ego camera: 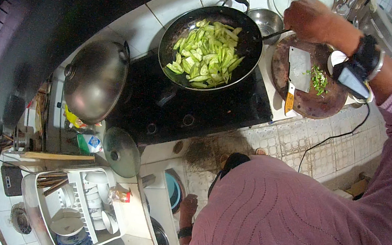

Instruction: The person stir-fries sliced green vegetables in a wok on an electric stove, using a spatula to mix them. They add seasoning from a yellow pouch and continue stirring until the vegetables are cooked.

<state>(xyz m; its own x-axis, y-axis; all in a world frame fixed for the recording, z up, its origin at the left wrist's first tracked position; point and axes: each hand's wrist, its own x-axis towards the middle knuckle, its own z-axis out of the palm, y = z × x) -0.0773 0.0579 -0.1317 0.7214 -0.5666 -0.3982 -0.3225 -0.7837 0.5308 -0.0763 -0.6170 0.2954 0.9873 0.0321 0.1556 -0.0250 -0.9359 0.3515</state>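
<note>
My right hand [306,19], its fingers curled, is at the upper right beside the end of the black wok handle [274,35]; whether it grips anything is hidden. The wok [247,61] stands on the black cooktop [200,119] and holds sliced green vegetable pieces [207,54]. On the round chopping board [322,108] lie a cleaver [299,68] with a wood-coloured handle and a small heap of chopped greens [319,81]. Low beside my body hangs my left hand [189,205], fingers apart, with nothing seen in it.
A metal bowl [266,21] sits behind the wok handle. A domed metal lid [95,82] leans at the cooktop's left, with a glass lid [121,152] nearer. A white dish rack [114,239] holds bowls and chopsticks. A black cable [327,138] hangs from the device on my right wrist.
</note>
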